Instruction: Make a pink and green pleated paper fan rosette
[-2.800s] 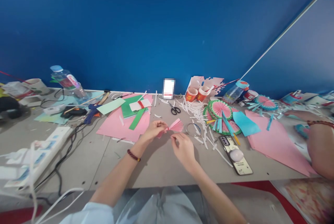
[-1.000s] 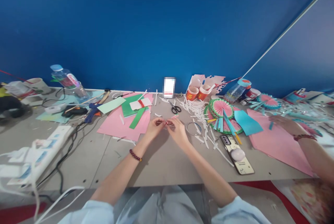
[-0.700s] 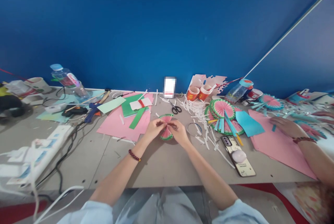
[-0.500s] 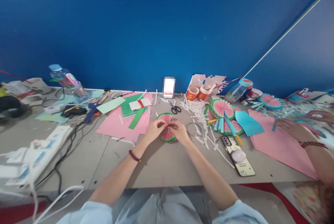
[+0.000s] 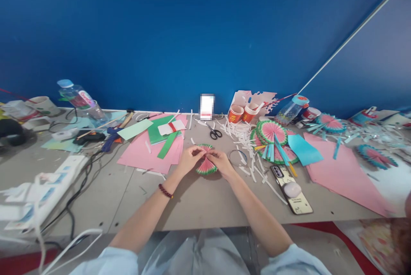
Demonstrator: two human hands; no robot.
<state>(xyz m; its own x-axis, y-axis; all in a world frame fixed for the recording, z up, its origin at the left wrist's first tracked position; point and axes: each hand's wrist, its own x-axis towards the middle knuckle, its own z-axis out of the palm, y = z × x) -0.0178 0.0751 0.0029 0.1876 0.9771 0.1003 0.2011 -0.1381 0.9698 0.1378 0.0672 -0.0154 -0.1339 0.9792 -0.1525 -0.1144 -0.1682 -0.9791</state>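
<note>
A pleated paper fan (image 5: 206, 167), pink with a green striped rim, is spread out above the table in front of me. My left hand (image 5: 192, 158) pinches it near its centre from the left. From the right, my right hand (image 5: 219, 162) closes on the same middle part, and both sets of fingertips hide the fan's centre. Just beyond the hands lies a pair of black-handled scissors (image 5: 214, 131). A ring of tape (image 5: 237, 158) rests to the right of my right hand.
Pink sheets (image 5: 135, 155) with green paper on top lie left. Finished fans (image 5: 272, 133), white paper strips (image 5: 253, 168), a phone (image 5: 291, 189) and paper cups (image 5: 236, 113) are right. A power strip (image 5: 61, 185) with cables sits far left; a bottle (image 5: 81, 100) leans behind.
The fan's lower half has opened wider, its upper part narrower between my hands, which keep nearly the same place. The co-worker's hands at the right have left the table.
</note>
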